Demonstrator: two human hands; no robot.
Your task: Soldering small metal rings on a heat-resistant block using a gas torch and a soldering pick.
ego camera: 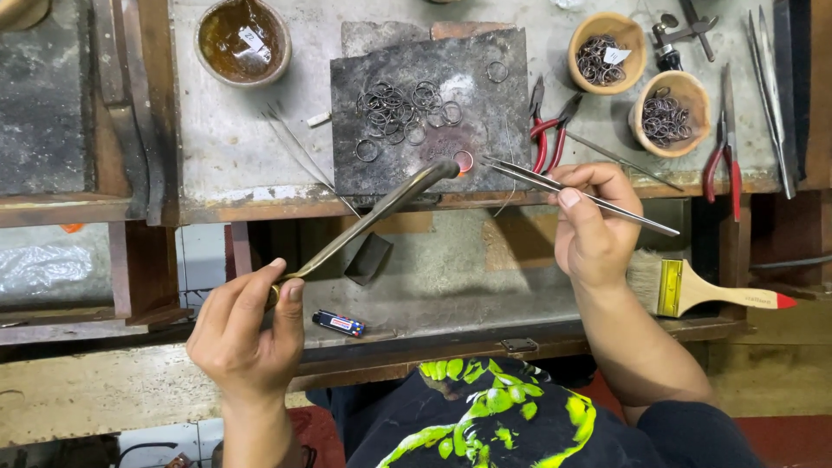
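The long dark metal torch pipe (373,217) lies on a slant across the middle of our view, its long axis running from 7 o'clock up to 1 o'clock, its nozzle over the charred grey soldering slab (416,160). We cannot make out a flame; only a small glowing wire ring (464,160) sits just at the tip. The pipe's lower end is hidden inside our left hand (247,334), so its handle is hard to tell.

That left hand, at 7 o'clock, is curled tight round the pipe, thumb pressed along it. Our right hand (594,225), at 3 o'clock, pinches a pair of slim steel tweezers (576,193) between thumb and fingers; their points aim toward 9 o'clock at the glowing ring, the rear end trailing to 4 o'clock. The hands are well apart.

Above the nozzle, at 12 o'clock, a scatter of loose wire rings (403,113) rests on the slab. Two small wooden bowls (637,43) of rings stand at 2 o'clock, red-handled pliers (548,130) beside the slab. A flat bristle brush (693,290) lies at 4 o'clock, partly behind our wrist.
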